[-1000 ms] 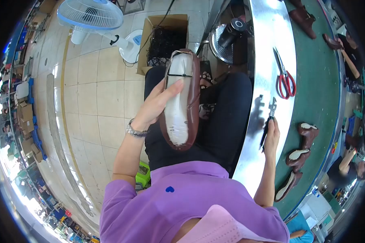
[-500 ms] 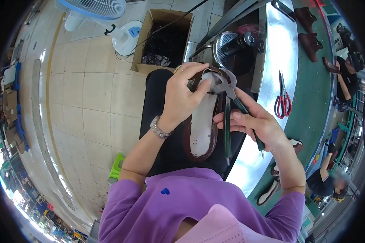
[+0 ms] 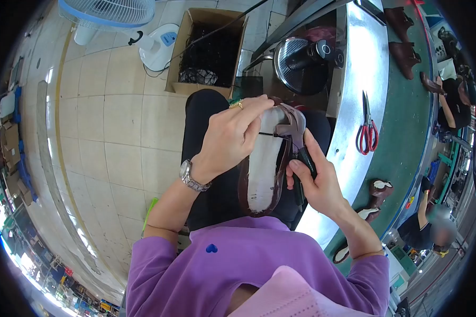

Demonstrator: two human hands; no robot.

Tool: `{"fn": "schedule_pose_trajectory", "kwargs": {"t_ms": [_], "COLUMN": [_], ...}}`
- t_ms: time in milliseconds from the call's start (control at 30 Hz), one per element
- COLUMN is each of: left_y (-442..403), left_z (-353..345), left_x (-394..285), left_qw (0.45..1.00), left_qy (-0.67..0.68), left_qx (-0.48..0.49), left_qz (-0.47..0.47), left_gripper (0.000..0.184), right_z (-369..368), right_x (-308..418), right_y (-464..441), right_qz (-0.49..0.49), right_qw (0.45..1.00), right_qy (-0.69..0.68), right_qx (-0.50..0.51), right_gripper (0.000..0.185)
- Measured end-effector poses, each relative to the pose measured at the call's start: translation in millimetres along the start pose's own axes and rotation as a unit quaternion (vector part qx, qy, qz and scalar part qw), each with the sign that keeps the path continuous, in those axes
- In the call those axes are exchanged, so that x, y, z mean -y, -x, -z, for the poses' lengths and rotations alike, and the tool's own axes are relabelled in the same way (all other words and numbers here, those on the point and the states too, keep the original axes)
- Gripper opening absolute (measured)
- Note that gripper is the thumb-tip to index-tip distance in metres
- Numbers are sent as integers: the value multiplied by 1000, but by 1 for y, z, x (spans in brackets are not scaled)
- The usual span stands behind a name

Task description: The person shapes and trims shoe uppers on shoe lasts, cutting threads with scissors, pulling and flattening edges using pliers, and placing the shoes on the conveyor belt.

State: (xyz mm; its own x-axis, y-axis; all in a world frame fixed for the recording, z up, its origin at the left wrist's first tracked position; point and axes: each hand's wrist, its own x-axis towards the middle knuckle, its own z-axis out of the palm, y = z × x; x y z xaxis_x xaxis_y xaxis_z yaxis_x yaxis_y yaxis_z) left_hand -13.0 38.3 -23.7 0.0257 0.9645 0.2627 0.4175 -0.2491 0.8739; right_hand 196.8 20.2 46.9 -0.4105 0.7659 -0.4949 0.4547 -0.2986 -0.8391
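Note:
A brown shoe lies sole side up on my lap, its white insole (image 3: pixel 260 179) showing with brown upper leather folded round the edge. My left hand (image 3: pixel 228 136) is closed on the far end of the shoe, fingertips at the leather edge. My right hand (image 3: pixel 318 177) grips a pair of lasting pincers (image 3: pixel 296 127) by the dark green handles, which are squeezed close together. The pincers' head rests over the right side of the shoe's far end. What lies between the jaws is hard to make out.
Red-handled scissors (image 3: pixel 367 134) lie on the metal bench edge (image 3: pixel 349 142). Brown shoes (image 3: pixel 404 58) stand on the green surface beyond. Ahead are a cardboard box (image 3: pixel 177 79), a fan (image 3: pixel 111 13) and a round metal stool (image 3: pixel 288 58). Two people work at the far right.
The pincers' handles, spread apart before, have come together in my right hand. My left hand has shifted left and down, its thumb now off the insole. The view has moved slightly.

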Motion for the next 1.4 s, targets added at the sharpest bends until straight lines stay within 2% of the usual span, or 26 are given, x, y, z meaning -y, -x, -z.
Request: {"fn": "schedule_pose_trajectory", "kwargs": {"t_ms": [133,233,367,400,500,533,633,667,767,833,900,967,1033,1100,1167,1233,1267,1300,1367,1400], "left_y": [1,-2,0,-1,0,1,3,5,4,1,6,10,4,6,8,5,6,3,5,4], "left_z": [-2,5,3,3,3,3,5,5,5,3,2,-2,-1,0,-3,-4,-3,-1,-1,-1], "left_x": [7,9,10,12,17,17,14,15,16,20,21,23,23,20,21,15,12,12,10,11], "left_qw": [994,978,969,969,969,970,971,972,972,974,977,982,987,993,996,999,999,1000,1000,998], "left_qy": [-81,-160,-180,-180,-162,-166,-164,-155,-147,-145,-139,-109,-89,-68,-39,3,33,25,20,53], "left_qx": [29,59,65,61,49,59,87,88,75,49,19,5,-1,25,0,-17,2,-9,-15,-17], "left_qz": [-69,-123,-157,-160,-181,-168,-150,-152,-167,-168,-160,-153,-133,-88,-75,-48,16,11,6,23], "left_gripper": [31,37,41,42,28,28,29,29,30,30,28,25,23,22,21,25,26,26,27,29], "right_z": [-5,21,39,42,31,21,0,1,15,11,-3,0,16,15,12,8,7,16,21,17], "right_x": [-7,20,66,82,85,87,35,16,73,67,54,17,53,56,48,22,14,34,33,20], "right_y": [2,0,-10,-11,-7,-7,-28,-30,-19,-21,-23,-32,-26,-20,-24,-32,-33,-27,-12,-1], "right_qz": [15,-47,-83,-59,138,101,86,122,92,210,231,109,138,225,246,192,160,143,140,155], "right_qw": [1000,995,954,940,907,934,888,895,869,877,865,853,878,881,878,882,883,881,928,935], "right_qy": [-5,69,268,320,398,335,434,415,485,417,412,505,459,410,400,425,437,450,346,309], "right_qx": [-26,46,103,101,-10,-71,-127,-110,-28,-110,-168,-70,2,-75,-92,-73,-66,-22,-17,-75], "right_gripper": [61,61,63,66,67,67,70,72,74,75,75,81,81,80,81,82,82,82,81,80]}}
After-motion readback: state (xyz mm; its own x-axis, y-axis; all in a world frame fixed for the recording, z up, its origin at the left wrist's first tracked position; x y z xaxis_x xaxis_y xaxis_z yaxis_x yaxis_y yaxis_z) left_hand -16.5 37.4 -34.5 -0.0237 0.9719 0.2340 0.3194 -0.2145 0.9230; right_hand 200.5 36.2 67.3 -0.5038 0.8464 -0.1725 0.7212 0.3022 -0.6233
